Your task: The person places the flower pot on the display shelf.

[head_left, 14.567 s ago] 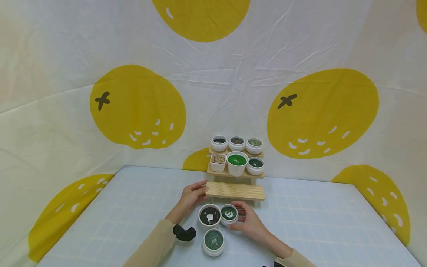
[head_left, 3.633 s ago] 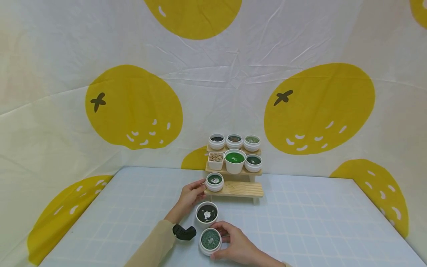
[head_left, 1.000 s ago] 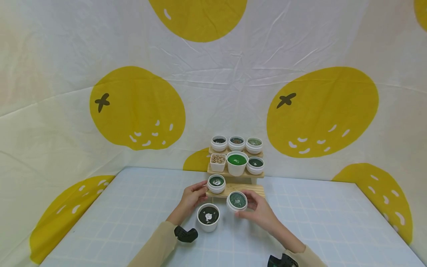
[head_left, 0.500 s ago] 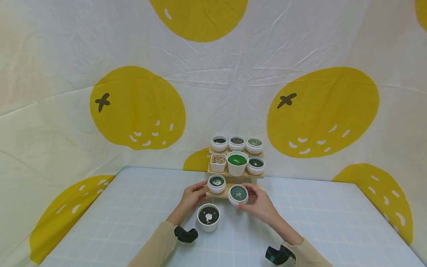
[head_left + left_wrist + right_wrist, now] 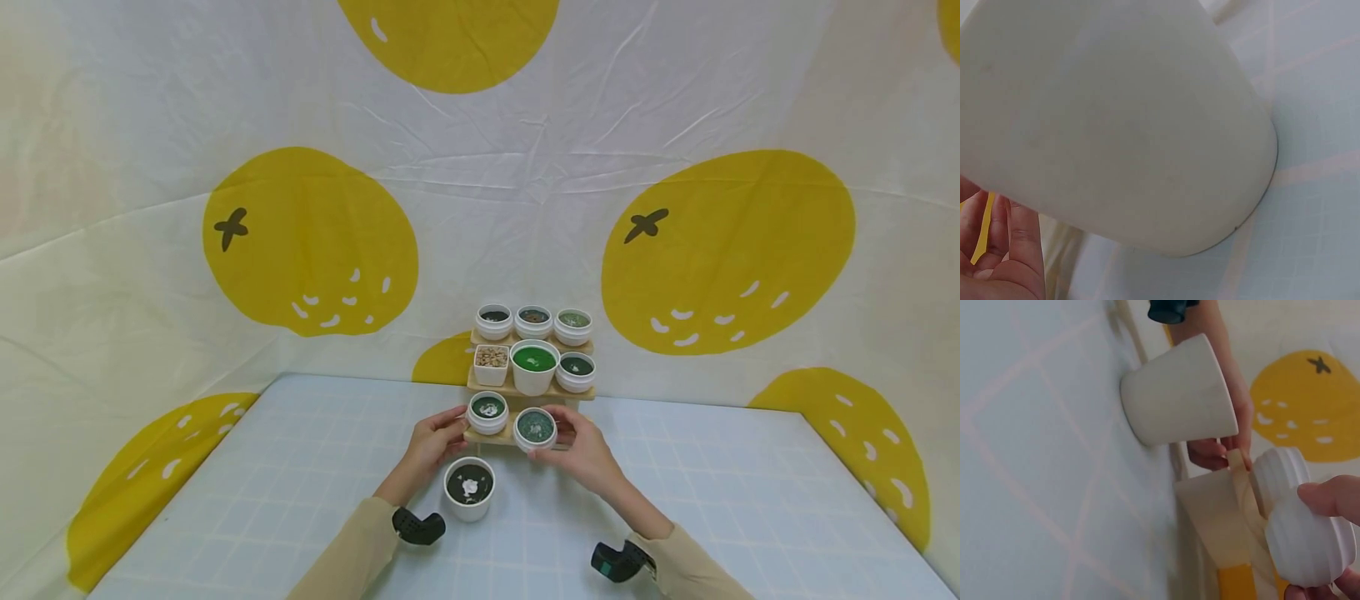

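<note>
My right hand [image 5: 587, 457] grips a small white pot [image 5: 536, 427] with grey-green contents, its fingers and thumb round the sides. The pot overlaps the lowest step of a three-tier wooden stand [image 5: 491, 438], and in the right wrist view the held pot [image 5: 1307, 544] is close against the wooden board [image 5: 1247, 506]. At the left end of that step, my left hand [image 5: 429, 450] pinches the board's edge. A white pot [image 5: 487, 414] with dark green, white-flecked contents sits on the step beside it. On the table before the stand is a taller white cup [image 5: 469, 487] with black contents.
The middle tier bears a square cup [image 5: 491, 367] of tan bits, a cup [image 5: 533, 371] with bright green contents and a dark green pot [image 5: 576, 372]. Three white pots [image 5: 534, 323] line the top tier. Behind hangs a cloth [image 5: 510, 225] with yellow fruit prints.
My right hand lifted the grey-green pot from the table, carrying it forward to the lowest step. Earlier, the dark green flecked pot went from the table to that step. My left hand stays put.
</note>
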The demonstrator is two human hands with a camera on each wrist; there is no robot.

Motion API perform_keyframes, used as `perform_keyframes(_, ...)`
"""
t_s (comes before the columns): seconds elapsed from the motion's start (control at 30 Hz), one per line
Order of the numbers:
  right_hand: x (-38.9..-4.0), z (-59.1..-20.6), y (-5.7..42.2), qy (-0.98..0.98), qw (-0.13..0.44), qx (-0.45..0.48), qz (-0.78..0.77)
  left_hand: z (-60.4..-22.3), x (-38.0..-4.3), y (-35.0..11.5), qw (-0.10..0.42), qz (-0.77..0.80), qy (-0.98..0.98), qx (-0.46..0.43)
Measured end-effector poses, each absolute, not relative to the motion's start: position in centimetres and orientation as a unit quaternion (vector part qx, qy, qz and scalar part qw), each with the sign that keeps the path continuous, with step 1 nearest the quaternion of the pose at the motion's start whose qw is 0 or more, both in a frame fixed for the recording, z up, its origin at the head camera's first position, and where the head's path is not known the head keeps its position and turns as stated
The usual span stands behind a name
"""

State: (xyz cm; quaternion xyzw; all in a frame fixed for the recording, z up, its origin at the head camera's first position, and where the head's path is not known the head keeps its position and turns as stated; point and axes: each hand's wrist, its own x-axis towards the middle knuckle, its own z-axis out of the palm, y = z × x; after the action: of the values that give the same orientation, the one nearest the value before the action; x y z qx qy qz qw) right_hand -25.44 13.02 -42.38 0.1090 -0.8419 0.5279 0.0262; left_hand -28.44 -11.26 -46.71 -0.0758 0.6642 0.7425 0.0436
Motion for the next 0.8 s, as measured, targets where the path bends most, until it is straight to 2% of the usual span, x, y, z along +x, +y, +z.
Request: perform_keyframes(0.8,-26.31,-42.96,13.07,-0.827,0.032,0.105,0.552,-46.58,-28.42,-11.18,0.046,0.739,0.667,-0.084)
